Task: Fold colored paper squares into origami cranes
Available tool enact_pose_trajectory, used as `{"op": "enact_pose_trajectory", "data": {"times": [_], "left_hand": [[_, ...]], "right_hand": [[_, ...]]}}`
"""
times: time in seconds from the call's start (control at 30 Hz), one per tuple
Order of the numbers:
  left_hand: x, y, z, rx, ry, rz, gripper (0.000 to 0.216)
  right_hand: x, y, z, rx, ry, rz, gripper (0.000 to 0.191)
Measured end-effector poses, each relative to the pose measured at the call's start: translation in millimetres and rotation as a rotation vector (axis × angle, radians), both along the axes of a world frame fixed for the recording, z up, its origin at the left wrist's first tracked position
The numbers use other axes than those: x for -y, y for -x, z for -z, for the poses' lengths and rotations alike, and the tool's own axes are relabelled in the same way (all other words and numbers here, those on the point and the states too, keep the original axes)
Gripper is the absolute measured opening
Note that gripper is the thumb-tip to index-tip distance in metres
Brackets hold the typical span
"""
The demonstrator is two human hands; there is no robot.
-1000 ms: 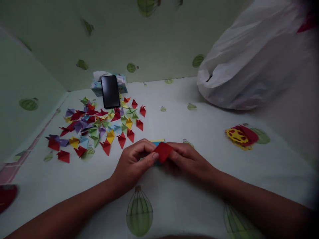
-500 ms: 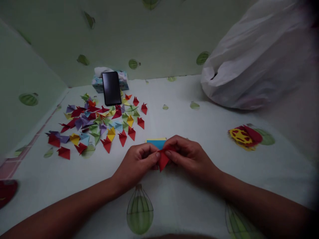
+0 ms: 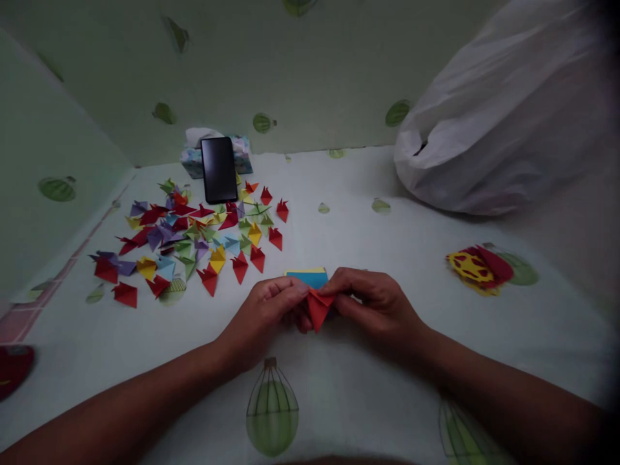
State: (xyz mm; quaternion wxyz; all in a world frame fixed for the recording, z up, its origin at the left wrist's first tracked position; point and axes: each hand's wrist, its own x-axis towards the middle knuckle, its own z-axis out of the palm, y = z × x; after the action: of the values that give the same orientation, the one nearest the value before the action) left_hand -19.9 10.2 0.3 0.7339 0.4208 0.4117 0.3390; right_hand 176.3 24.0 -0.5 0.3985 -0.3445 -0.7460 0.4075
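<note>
A small folded piece of red origami paper (image 3: 319, 311) is pinched between my two hands, its point facing down toward me. My left hand (image 3: 278, 307) grips its left side with thumb and fingers. From the right, my right hand (image 3: 371, 300) holds the upper right edge between thumb and forefinger. Just behind my fingers lie blue and yellow paper sheets (image 3: 310, 279), partly hidden by the hands. To the left spreads a pile of folded paper birds (image 3: 208, 280) in red, yellow, green, purple and blue.
A black phone (image 3: 219, 171) leans against a tissue box (image 3: 192, 163) behind the birds. At the back right rests a large white plastic bag (image 3: 465, 142). Red and yellow paper cut-outs (image 3: 472, 266) lie at right. A dark red object (image 3: 14, 371) shows at the left edge.
My right thumb and fingers have shifted slightly right on the red paper, so more of its top fold shows. My left hand keeps its hold.
</note>
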Motion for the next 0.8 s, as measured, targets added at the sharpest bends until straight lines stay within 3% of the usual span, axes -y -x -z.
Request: {"op": "enact_pose_trajectory", "data": {"times": [0.17,0.43,0.63,0.8], "left_hand": [[-0.1,-1.4,-2.0,-0.071,-0.019,-0.011,0.025],[-3.0,-1.4,-7.6,-0.223,-0.104,-0.065,0.025],[-3.3,-0.9,-6.6,-0.213,-0.094,-0.056,0.023],[-3.1,-1.1,-6.4,-0.249,-0.078,-0.100,0.025]], "right_hand": [[0.1,-0.8,2.3,-0.019,0.013,-0.008,0.020],[0.9,1.2,2.1,-0.203,0.492,-0.062,0.005],[1.6,4.8,1.5,-0.239,0.532,-0.071,0.003],[-0.5,4.7,2.0,-0.312,0.671,-0.073,0.011]]}}
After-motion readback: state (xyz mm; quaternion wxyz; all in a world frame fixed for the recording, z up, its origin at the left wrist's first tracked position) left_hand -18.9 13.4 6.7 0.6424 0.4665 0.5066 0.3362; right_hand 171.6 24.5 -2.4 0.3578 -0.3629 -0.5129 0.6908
